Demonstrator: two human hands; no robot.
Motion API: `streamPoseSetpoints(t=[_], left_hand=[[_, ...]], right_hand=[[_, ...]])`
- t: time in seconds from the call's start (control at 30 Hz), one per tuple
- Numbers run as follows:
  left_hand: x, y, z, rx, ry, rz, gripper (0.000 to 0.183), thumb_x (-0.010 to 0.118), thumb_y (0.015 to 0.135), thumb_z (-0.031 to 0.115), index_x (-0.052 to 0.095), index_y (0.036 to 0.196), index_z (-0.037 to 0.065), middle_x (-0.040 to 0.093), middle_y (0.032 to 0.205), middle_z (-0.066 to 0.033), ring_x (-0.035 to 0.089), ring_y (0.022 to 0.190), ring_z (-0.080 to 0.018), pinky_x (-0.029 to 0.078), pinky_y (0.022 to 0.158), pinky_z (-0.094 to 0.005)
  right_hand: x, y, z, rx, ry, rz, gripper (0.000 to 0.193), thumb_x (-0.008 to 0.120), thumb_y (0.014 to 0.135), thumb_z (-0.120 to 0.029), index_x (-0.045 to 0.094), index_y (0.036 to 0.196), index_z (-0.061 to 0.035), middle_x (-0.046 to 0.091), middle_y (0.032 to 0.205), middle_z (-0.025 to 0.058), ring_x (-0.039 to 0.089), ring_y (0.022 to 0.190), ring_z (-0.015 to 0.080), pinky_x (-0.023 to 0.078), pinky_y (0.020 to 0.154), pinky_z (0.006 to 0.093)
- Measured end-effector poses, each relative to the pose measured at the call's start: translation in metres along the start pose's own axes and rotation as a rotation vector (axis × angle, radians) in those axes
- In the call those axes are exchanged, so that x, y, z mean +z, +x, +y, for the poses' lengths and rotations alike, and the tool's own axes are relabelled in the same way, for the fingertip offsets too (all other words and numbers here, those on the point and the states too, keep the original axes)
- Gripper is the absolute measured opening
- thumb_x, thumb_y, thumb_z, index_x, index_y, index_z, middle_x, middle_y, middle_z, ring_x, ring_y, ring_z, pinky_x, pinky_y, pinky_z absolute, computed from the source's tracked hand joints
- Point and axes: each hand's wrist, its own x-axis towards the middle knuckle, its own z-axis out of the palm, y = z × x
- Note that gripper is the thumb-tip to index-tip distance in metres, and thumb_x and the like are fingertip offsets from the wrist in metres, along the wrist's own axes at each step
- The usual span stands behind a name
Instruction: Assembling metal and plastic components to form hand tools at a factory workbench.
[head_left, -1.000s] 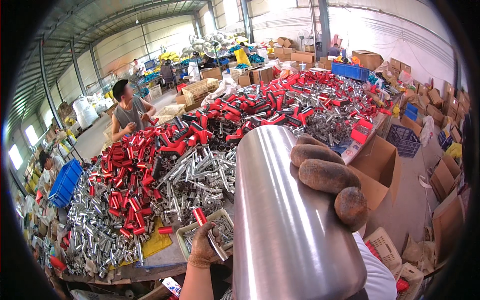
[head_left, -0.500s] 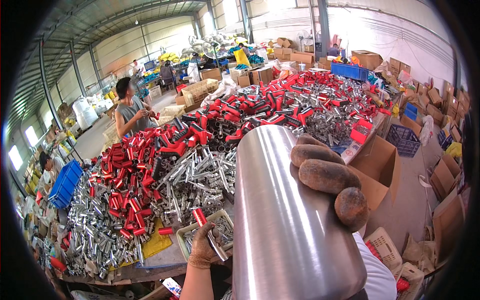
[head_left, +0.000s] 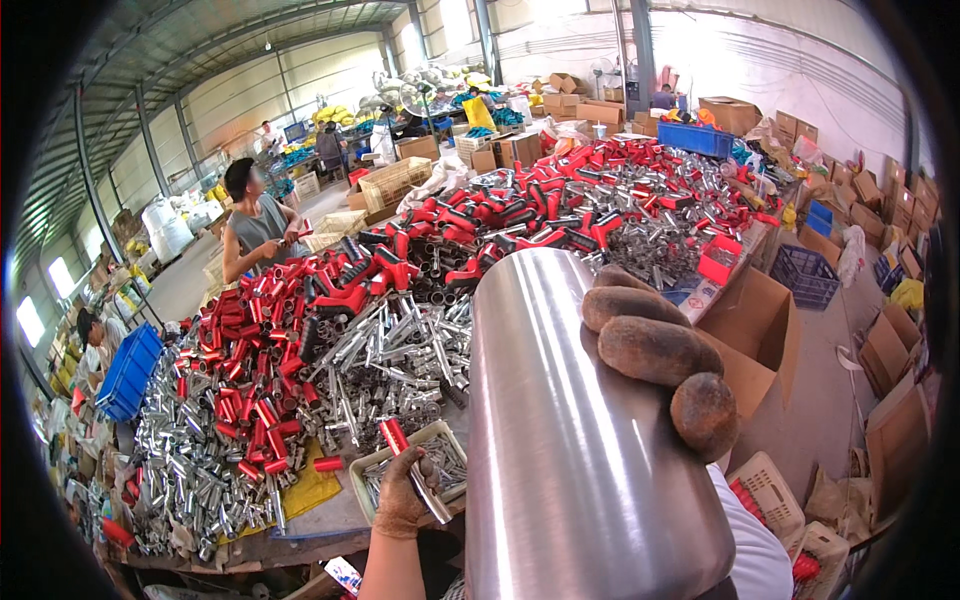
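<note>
A large brushed-metal cylinder (head_left: 570,430) fills the lower middle, very close to the camera. Blackened fingers of my right hand (head_left: 655,350) curl over its right side; the palm is hidden behind it. Lower left of the cylinder, my left hand (head_left: 400,500), in a stained tan glove, is closed around a slim red-and-silver metal tube (head_left: 393,434). The tube tilts, its red end up and its silver end sticking out below the fingers. Just beyond that hand, a cream plastic basket (head_left: 358,488) contains many thin silver pieces.
Red tubes (head_left: 262,415), silver metal parts (head_left: 185,465) and red-and-black handles (head_left: 465,220) heap over the table. A co-worker (head_left: 262,225) stands across at the left. Blue crates (head_left: 130,372) and an open cardboard box (head_left: 745,330) flank the heap.
The view has shifted slightly. Across the table, the co-worker's head and arms have moved lower. Both my hands keep their grips, and the cylinder stays almost in place.
</note>
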Motion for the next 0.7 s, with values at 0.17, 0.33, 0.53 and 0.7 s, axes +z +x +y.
streamPoseSetpoints(t=[0.17, 0.33, 0.53, 0.7], left_hand=[[0.001, -0.001, 0.001, 0.003, -0.049, 0.007, 0.019, 0.063, 0.086, 0.025, 0.058, 0.089, 0.007, 0.052, 0.063, -0.003, 0.052, 0.052, -0.0192, 0.043, 0.048, -0.0317], [-0.003, 0.001, 0.0, 0.009, -0.036, 0.038, 0.019, 0.062, 0.086, 0.026, 0.058, 0.088, 0.007, 0.051, 0.061, -0.0031, 0.051, 0.05, -0.0194, 0.043, 0.046, -0.0318], [0.005, 0.001, 0.0, -0.011, -0.046, 0.073, 0.018, 0.062, 0.086, 0.025, 0.058, 0.086, 0.008, 0.05, 0.058, -0.0034, 0.049, 0.047, -0.0191, 0.04, 0.043, -0.0319], [0.013, -0.003, -0.004, 0.072, 0.019, 0.158, 0.021, 0.058, 0.087, 0.029, 0.057, 0.088, 0.008, 0.046, 0.056, -0.0018, 0.043, 0.045, -0.0169, 0.036, 0.041, -0.0293]], right_hand=[[-0.016, 0.006, -0.007, 0.064, -0.059, -0.095, 0.042, 0.07, 0.079, -0.021, 0.051, 0.115, -0.0125, 0.058, 0.119, 0.0198, 0.059, 0.111, 0.0373, 0.041, 0.099, 0.0545], [-0.034, 0.013, -0.015, 0.129, -0.12, -0.18, 0.042, 0.07, 0.079, -0.021, 0.051, 0.115, -0.0127, 0.059, 0.119, 0.02, 0.059, 0.11, 0.0375, 0.041, 0.098, 0.0549], [-0.063, 0.01, -0.021, 0.246, -0.122, -0.212, 0.043, 0.069, 0.079, -0.022, 0.051, 0.117, -0.0126, 0.059, 0.118, 0.02, 0.058, 0.111, 0.0379, 0.041, 0.098, 0.0553], [-0.097, -0.026, -0.025, 0.284, -0.203, -0.222, 0.046, 0.069, 0.08, -0.023, 0.051, 0.121, -0.0096, 0.059, 0.117, 0.0203, 0.06, 0.107, 0.0374, 0.043, 0.095, 0.0543]])
